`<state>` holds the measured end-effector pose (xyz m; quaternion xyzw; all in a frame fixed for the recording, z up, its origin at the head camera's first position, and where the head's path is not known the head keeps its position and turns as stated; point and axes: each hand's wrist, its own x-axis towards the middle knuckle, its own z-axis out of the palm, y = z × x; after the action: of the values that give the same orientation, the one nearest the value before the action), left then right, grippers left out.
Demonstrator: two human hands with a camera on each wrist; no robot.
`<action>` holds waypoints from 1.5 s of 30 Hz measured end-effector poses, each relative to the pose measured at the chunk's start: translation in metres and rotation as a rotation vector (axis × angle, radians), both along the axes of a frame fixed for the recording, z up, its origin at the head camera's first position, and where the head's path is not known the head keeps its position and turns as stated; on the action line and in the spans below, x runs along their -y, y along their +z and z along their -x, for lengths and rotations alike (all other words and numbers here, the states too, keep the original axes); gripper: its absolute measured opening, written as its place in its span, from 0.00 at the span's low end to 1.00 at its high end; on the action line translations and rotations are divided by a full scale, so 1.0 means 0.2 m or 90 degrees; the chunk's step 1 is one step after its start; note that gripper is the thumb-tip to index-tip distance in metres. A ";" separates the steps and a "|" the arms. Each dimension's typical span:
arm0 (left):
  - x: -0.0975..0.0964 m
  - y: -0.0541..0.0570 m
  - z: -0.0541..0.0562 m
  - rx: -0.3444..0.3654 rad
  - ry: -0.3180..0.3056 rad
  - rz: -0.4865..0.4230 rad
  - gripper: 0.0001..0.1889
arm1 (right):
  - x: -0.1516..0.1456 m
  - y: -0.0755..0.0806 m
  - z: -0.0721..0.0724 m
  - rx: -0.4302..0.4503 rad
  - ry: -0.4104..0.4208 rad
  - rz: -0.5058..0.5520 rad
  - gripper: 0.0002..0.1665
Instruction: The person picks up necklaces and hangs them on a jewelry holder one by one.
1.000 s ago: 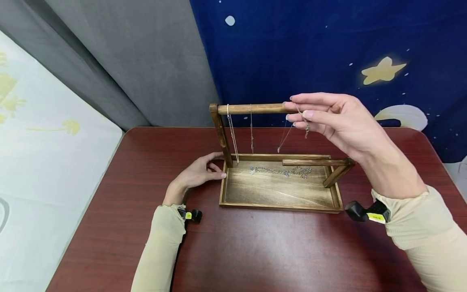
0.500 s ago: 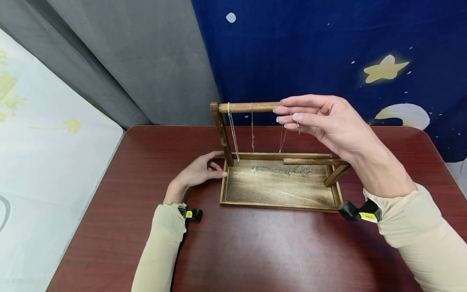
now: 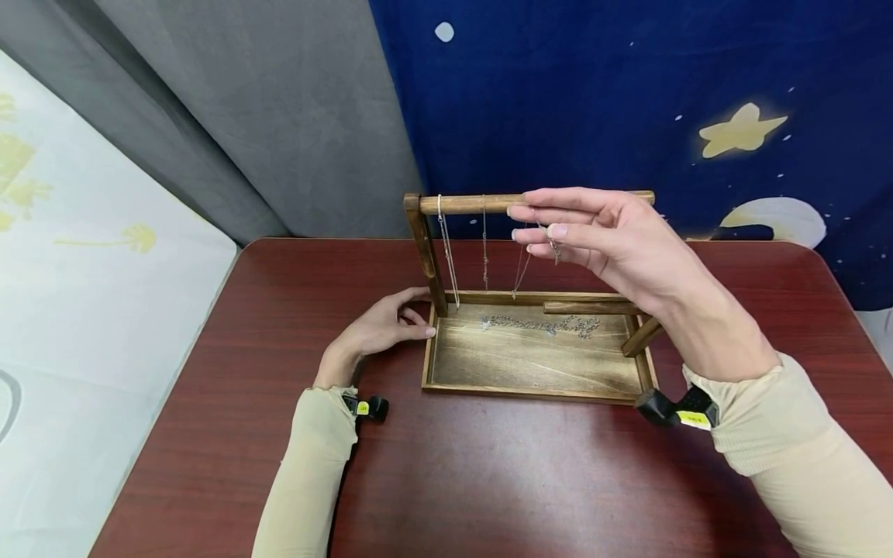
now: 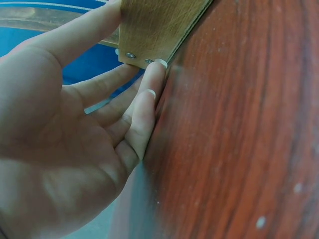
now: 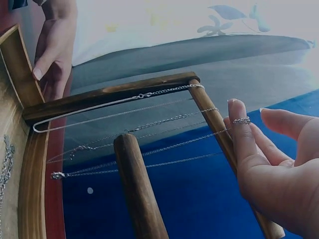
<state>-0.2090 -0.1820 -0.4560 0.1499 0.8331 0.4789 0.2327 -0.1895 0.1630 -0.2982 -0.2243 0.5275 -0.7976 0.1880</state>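
A wooden jewelry stand has a tray base [image 3: 537,368], a tall left post [image 3: 427,263] and a high bar [image 3: 463,204]. My left hand [image 3: 380,325] holds the tray's left end, thumb on the side wall and fingers round the rear corner. Fingers and thumb of my right hand [image 3: 614,236] hold the end of a thin silver necklace [image 5: 59,175] right in front of the high bar; its small pendant dangles below. In the right wrist view the chain end crosses a fingertip. Two other necklaces, one snake-like chain [image 5: 94,109] among them, hang from the bar toward its left.
A lower, shorter bar [image 3: 586,308] projects over the tray from its right post [image 3: 642,337]. Silver chains [image 3: 519,323] lie along the tray floor. The stand rests on a reddish wooden table [image 3: 530,465], with grey and blue curtains [image 3: 530,93] behind.
My right hand has moved left along the high bar, carrying the necklace, and its pendant has shifted left too. My left hand has stayed at the tray's end.
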 end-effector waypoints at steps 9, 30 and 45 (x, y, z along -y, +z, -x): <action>0.00 -0.01 -0.01 0.009 0.003 0.005 0.39 | 0.02 -0.03 0.00 -0.002 0.015 -0.010 0.22; 0.00 -0.01 0.00 -0.002 0.002 -0.011 0.38 | -0.01 -0.10 -0.05 -0.022 0.041 -0.023 0.23; 0.00 -0.01 0.01 -0.006 -0.001 -0.008 0.38 | -0.09 -0.14 -0.08 -0.039 0.041 -0.010 0.23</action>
<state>-0.2104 -0.1815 -0.4579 0.1540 0.8311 0.4833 0.2280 -0.1729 0.1801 -0.3260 -0.2637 0.5320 -0.7796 0.1992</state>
